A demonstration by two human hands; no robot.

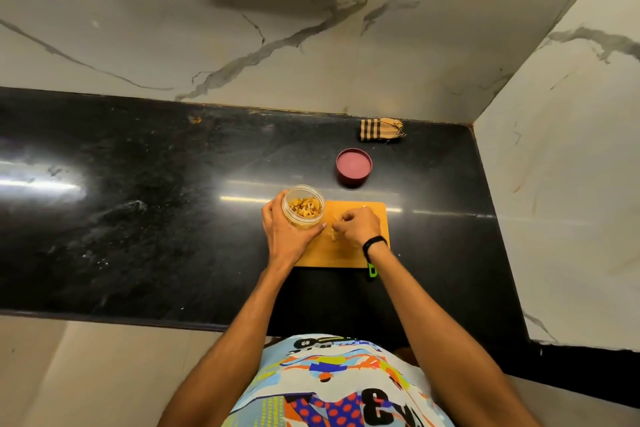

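The right hand (356, 227) is curling over the one cutting board (332, 255), pinching yellowish pieces (334, 236); its fingers are covering most of them, so they are not countable. A green handle (372, 270) is poking out under that wrist, the rest hidden. The left hand (284, 236) is gripping one open clear jar (304, 208) of similar pieces at the board's far left corner. One red lid (354, 166) is lying behind the board, and one checked cloth (381, 130) is sitting by the desk's (173, 218) far right corner.
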